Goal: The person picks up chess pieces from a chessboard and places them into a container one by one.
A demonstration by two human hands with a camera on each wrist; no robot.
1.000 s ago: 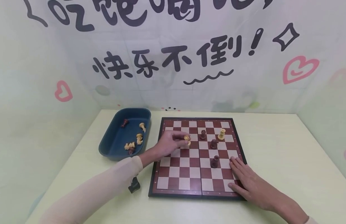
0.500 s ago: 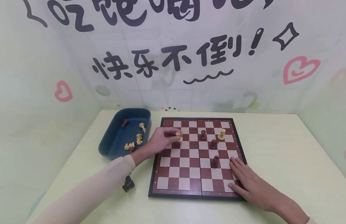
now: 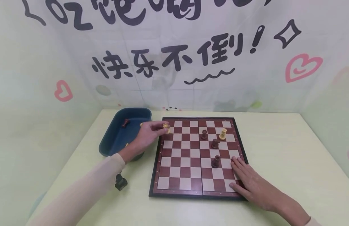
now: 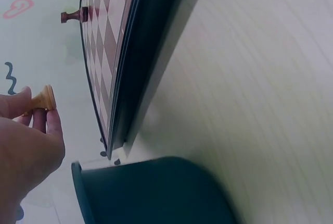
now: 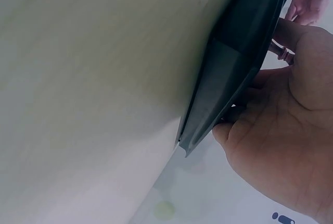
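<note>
The step in hand looks like carrying 1 pale chess pc (image 4: 45, 98), held up off the bd (image 3: 181, 144) at its far left corner, nr the blue bin (image 3: 107, 140). The next move prob. calls for a firm pinch and enough lift to clear the bd edge and bin rim, w/ the bd kept steady.

L hand (image 3: 146, 134) reaches far, its arm coming in from the near left and crossing the bin. Thumb and fingers are closed up snug on the pc, w/ its wide foot poking out below.

R hand (image 3: 253, 183) rests on the right edge of the bd, toward the near corner. Its fingers lie almost straight, thumb spread a bit; it has hold of no pc. The palm hangs past the edge.

3 dark pcs (image 3: 215, 143) and 1 pale rook (image 3: 222, 134) stand on the bd's right half. A dark red pc (image 3: 125, 122) lies in the bin.
</note>
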